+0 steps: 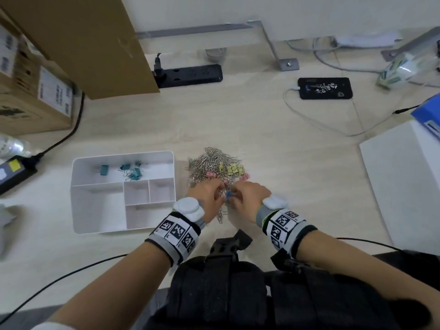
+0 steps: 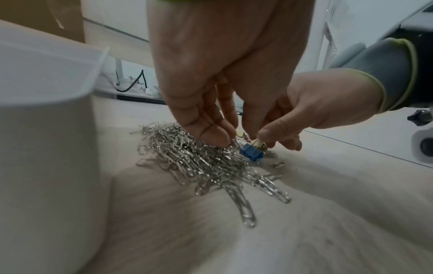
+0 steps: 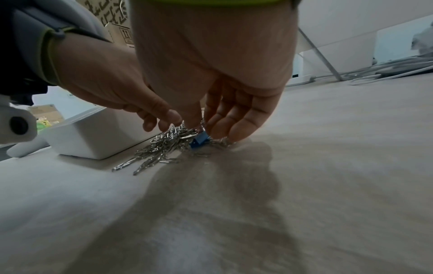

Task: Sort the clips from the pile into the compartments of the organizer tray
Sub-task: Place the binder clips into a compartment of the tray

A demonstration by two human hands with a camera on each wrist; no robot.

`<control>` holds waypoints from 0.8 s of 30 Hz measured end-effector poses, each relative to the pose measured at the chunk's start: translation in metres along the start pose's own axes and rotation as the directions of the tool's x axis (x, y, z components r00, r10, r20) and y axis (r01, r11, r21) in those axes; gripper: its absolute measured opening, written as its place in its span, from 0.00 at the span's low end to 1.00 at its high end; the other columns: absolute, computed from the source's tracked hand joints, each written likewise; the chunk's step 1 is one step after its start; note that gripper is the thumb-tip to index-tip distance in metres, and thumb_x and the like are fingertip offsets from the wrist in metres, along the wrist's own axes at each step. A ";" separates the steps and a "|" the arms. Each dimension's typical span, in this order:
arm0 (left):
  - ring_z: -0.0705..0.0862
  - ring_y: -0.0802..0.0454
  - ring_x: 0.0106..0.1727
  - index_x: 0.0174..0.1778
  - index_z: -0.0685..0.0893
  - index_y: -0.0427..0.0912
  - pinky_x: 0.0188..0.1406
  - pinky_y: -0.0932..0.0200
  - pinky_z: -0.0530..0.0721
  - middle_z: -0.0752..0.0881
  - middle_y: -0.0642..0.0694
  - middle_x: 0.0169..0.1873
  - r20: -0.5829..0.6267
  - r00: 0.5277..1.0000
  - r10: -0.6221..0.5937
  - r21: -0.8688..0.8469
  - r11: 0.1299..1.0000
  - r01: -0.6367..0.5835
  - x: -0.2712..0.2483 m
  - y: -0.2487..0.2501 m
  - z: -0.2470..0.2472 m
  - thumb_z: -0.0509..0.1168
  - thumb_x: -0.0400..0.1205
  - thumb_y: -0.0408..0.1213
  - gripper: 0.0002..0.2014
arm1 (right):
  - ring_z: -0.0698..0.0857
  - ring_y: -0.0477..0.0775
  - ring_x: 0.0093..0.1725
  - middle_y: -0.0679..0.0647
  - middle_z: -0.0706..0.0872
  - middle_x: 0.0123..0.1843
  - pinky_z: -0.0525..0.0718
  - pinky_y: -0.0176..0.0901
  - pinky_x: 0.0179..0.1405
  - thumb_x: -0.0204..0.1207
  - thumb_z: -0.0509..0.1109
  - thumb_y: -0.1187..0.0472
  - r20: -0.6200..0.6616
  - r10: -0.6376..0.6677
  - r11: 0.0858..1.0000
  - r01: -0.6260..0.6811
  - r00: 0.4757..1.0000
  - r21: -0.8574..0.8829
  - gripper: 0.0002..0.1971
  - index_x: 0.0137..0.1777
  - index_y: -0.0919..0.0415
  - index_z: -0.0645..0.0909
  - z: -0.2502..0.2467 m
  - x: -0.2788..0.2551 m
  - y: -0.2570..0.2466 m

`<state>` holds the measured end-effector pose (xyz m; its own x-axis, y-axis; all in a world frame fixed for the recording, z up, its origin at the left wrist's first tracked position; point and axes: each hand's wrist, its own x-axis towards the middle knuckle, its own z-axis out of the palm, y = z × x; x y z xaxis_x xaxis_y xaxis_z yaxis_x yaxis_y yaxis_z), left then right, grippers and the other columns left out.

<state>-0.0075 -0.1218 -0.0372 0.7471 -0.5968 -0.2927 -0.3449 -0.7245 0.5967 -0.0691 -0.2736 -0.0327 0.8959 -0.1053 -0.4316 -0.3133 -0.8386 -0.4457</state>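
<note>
Both your hands meet at the near edge of the clip pile, just right of the white organizer tray. Your right hand pinches the wire handle of a blue binder clip that sits on the paper clips, while your left hand pinches into the silver paper clips beside it. Several teal binder clips lie in the tray's long far compartment.
</note>
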 end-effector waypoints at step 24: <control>0.85 0.51 0.28 0.43 0.86 0.48 0.33 0.57 0.86 0.89 0.45 0.33 -0.328 0.853 -0.407 -0.529 0.827 0.191 -0.077 -0.094 -0.098 0.73 0.76 0.37 0.03 | 0.82 0.43 0.31 0.44 0.86 0.33 0.85 0.45 0.37 0.77 0.70 0.57 -0.033 -0.111 0.886 0.114 0.993 0.449 0.04 0.42 0.48 0.83 0.004 0.020 -0.085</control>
<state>0.0225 0.0261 0.0025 0.9636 -0.1014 -0.2475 0.1580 -0.5311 0.8324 -0.0259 -0.2025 -0.0070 0.9351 -0.0291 -0.3533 -0.3169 -0.5153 -0.7963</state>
